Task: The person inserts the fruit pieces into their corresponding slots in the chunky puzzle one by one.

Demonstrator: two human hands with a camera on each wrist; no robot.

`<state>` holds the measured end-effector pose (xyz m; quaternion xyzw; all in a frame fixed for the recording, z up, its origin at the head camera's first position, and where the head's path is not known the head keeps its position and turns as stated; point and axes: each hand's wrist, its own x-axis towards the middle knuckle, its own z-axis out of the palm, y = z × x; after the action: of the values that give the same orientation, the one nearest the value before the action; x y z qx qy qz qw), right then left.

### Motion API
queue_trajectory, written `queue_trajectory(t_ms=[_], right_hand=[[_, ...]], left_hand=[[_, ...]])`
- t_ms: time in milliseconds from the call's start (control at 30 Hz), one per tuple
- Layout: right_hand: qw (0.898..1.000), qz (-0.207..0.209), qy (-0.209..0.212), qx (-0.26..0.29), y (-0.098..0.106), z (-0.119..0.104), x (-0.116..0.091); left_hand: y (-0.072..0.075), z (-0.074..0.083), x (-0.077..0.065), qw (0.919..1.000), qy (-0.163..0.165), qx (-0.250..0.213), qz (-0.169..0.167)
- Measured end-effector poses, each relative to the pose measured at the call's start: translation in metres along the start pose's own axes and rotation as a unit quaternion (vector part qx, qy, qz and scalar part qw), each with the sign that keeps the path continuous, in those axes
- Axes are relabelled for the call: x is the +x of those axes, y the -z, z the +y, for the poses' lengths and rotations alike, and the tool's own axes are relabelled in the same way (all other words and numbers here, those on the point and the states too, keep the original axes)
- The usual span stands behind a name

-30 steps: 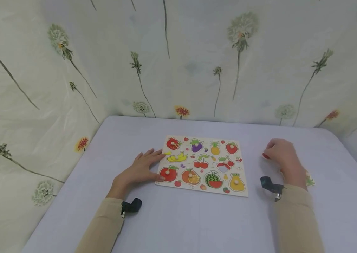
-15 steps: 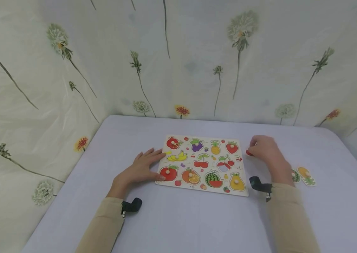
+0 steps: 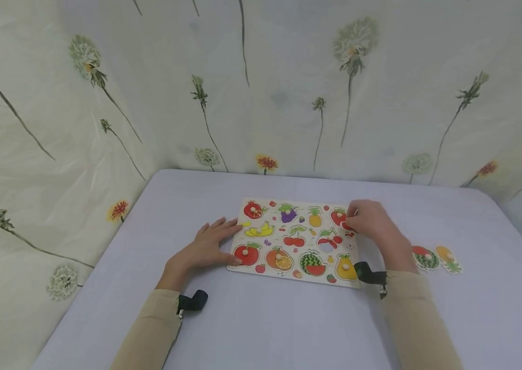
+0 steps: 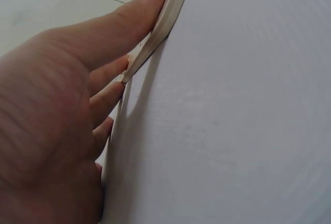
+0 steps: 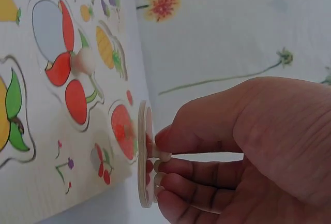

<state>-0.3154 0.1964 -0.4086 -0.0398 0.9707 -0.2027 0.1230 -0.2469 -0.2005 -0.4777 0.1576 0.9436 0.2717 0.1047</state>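
Observation:
A light wooden puzzle board (image 3: pixel 276 240) with knobbed fruit pictures lies flat on the table. My left hand (image 3: pixel 207 246) rests at its left side, fingers straight; the left wrist view shows the thumb (image 4: pixel 121 30) on the board's top near a corner and other fingertips at its edge. With thumb and fingers my right hand (image 3: pixel 376 221) pinches a red fruit puzzle piece (image 5: pixel 142 157) by its pale knob. This piece is tilted up on edge, over the board's right side beside the strawberry picture (image 3: pixel 338 216). Which fruit it shows is hard to tell.
A watermelon puzzle piece (image 3: pixel 427 259) and a pineapple puzzle piece (image 3: pixel 448 258) lie on the table, right of my right forearm. The white-covered table (image 3: pixel 284 324) ends at a dandelion-patterned cloth (image 3: pixel 279 123) behind and at left.
My right hand has moved left from the table to the board's right edge, carrying the red piece. The watermelon and pineapple pieces have come into sight. My left hand stays put.

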Motion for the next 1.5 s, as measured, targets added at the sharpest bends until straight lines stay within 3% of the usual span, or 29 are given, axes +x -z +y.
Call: queue_trajectory(t_ms=[533, 833, 1100, 1500], right_hand=[[0.998, -0.011, 0.057, 0.002, -0.020, -0.040, -0.007], [0.996, -0.025, 0.079, 0.017, -0.032, -0.050, -0.006], [0.992, -0.018, 0.128, 0.002, -0.043, -0.060, -0.005], [0.991, -0.015, 0.134, 0.006, -0.062, -0.069, -0.002]], left_hand=[[-0.004, -0.006, 0.002, 1.0000, 0.007, 0.001, 0.005], [-0.005, -0.008, 0.002, 1.0000, 0.005, 0.004, 0.006], [-0.004, -0.007, 0.002, 0.9999, 0.008, 0.007, 0.003], [-0.003, -0.005, 0.002, 0.9999, 0.009, 0.007, 0.002]])
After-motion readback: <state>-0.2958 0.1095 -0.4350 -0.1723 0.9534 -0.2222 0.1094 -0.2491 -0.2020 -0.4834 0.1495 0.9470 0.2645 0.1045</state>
